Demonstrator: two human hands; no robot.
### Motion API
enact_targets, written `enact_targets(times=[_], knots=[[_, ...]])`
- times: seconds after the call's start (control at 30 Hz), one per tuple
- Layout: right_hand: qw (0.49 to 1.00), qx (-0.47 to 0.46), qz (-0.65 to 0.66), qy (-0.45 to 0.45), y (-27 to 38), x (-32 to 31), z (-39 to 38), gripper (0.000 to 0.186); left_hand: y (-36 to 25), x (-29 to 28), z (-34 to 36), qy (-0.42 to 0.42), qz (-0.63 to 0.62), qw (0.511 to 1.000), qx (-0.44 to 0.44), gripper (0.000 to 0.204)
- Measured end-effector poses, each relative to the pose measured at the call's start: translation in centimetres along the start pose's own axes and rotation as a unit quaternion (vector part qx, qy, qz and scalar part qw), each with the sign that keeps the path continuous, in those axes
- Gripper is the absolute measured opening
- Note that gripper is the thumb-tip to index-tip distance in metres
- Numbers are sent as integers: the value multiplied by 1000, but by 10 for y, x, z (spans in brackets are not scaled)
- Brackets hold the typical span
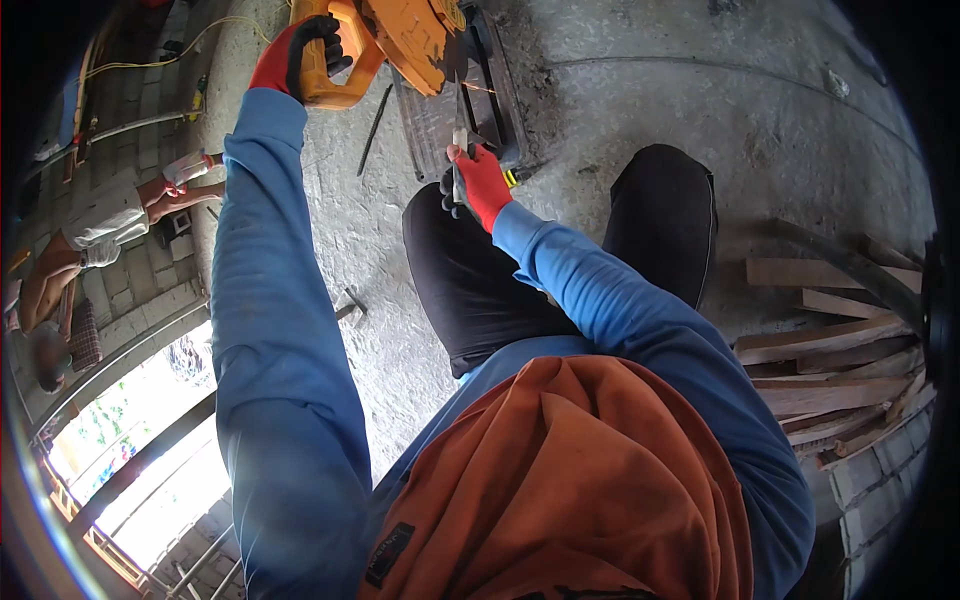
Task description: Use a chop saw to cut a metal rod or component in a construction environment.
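Note:
My left hand (303, 55), in a red and black glove, is wrapped round the handle of an orange cut-off saw (405, 45) at the top of the view. Dark metal forms the saw's base (430, 135) beneath its guard. In my right hand (482, 186), gloved the same way, is a slim tool with a pale handle (460, 138). Its narrow, dark end points up to the saw's disc, and a short orange streak like sparks shows beside it. Whether that end touches the disc I cannot tell. My knees are bent on either side below the saw.
A thin dark rod (375, 130) lies on the concrete floor left of the saw. Wooden offcuts (830, 345) are piled at the right. Another person (100, 215) is at the far left by a block wall, under a yellow cable (170, 62). Something small and yellow (511, 178) sits beside my right wrist.

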State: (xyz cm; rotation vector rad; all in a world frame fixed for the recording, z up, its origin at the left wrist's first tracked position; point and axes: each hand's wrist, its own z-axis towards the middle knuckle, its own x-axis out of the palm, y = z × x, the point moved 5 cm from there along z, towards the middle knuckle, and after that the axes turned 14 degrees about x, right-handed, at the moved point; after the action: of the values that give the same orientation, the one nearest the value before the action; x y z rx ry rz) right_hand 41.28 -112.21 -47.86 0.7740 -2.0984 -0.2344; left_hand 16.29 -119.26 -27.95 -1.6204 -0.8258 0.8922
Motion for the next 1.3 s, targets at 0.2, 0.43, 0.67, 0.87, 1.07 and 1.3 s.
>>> enact_targets(times=[0.2,0.43,0.67,0.87,1.07,1.3], knots=[[987,-96,-98,-85,17,-39,66,26,-3,30,14,27,-7,1000,4,31],[997,-49,-63,-23,-12,0,16,28,-4,0,-12,-30,-2,1000,-2,30],[982,-91,-122,-113,20,-51,72,33,11,30,20,20,-23,999,-18,29],[1000,13,-10,14,8,4,-5,26,-5,0,-3,16,-14,1000,-20,27],[983,-107,-122,-83,24,-32,30,28,-9,46,-5,24,-19,999,22,28],[1000,2,-21,3,12,-6,-19,25,-6,33,-16,42,-36,998,18,27]])
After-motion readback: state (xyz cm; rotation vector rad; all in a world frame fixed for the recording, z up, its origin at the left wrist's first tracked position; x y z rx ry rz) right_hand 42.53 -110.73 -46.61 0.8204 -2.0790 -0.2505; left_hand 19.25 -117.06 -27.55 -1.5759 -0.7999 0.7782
